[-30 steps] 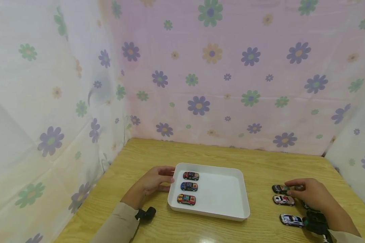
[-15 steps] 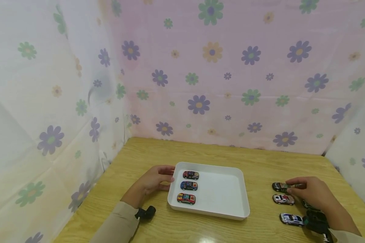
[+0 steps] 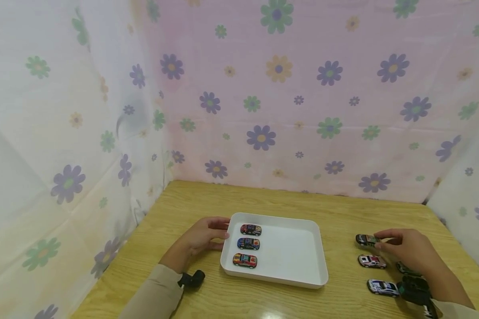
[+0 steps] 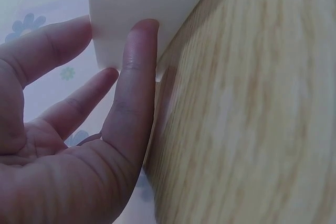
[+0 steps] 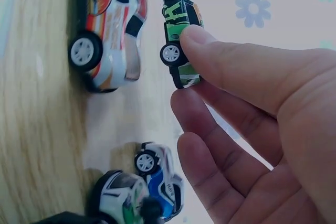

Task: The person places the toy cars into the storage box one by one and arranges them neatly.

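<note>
White-to-pink cloth backdrop with purple, green and orange flowers [image 3: 277,102] lines the back and sides. In front of it, light-brown wood-grain table [image 3: 199,201]. Shallow white rectangular tray [image 3: 291,252] sits flat on that.

My left hand [image 3: 201,235] is at the tray's left end: thumb against the outer wall, fingers spread apart, fingertips touching the wall, not wrapped round it. My right hand [image 3: 407,250] is well right of the tray, pinching a small black-and-green toy car [image 3: 366,240]: thumb on its side, opposite contact mostly hidden. Can't tell if its wheels touch the table. Black wrist cameras on both arms, left [image 3: 193,279] and right [image 3: 415,290].

Three toy cars stand in a column at the tray's left end: dark red-and-black [image 3: 250,230] farthest, blue [image 3: 248,243] mid, red-and-yellow [image 3: 245,260] nearest me. On the table, white-and-red car [image 3: 372,261] is just nearer me than the pinched one; white-and-blue car [image 3: 383,288] is next to the right camera. Right wrist view also has a white-and-green car [image 5: 118,198], low in frame, partly cut off.
</note>
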The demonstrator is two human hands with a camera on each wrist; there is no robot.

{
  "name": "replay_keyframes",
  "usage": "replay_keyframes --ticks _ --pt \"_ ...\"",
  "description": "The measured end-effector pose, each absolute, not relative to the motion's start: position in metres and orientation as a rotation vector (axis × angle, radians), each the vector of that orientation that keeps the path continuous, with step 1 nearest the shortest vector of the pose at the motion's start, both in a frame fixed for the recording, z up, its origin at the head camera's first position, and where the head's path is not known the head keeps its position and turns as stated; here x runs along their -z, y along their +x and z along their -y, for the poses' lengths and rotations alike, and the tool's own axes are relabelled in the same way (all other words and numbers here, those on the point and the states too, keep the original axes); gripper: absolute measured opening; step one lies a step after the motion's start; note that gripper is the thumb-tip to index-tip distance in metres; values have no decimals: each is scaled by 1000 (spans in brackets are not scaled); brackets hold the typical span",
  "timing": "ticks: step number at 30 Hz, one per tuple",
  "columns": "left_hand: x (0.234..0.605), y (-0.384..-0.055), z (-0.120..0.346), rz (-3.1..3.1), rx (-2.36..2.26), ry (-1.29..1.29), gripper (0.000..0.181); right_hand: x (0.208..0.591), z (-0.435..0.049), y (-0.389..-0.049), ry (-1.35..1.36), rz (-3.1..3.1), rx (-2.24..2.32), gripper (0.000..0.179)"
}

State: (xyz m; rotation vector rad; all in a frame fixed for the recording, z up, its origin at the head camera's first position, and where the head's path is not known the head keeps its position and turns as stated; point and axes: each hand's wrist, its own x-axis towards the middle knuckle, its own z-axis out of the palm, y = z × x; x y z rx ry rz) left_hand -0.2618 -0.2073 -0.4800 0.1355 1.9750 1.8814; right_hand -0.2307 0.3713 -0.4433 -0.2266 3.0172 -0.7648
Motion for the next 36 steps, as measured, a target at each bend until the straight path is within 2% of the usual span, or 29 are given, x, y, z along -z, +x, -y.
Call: replay_keyframes --ticks 17,36 --pt "481 -262 206 -1978 -1877 140 56 430 -343 -226 -310 -3064 786 46" --pt "480 -261 209 -1967 -1873 159 57 410 -302 -238 -485 -3112 851 38"
